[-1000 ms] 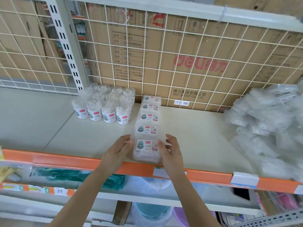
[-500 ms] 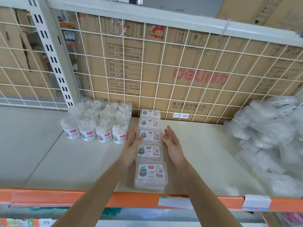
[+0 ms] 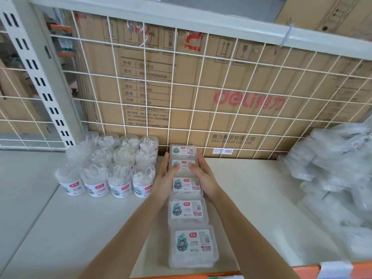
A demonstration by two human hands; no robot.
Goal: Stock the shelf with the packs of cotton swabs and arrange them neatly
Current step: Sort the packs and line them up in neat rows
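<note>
Packs lie on the shelf in one row running near to far. My left hand and right hand press flat against the far packs' sides; I should push evenly and gently.

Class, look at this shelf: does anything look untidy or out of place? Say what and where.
Yes: the loose heap of clear plastic packs at the right end of the pale shelf lies jumbled. The row of flat clear labelled boxes and the round clear tubs stand orderly.
</note>
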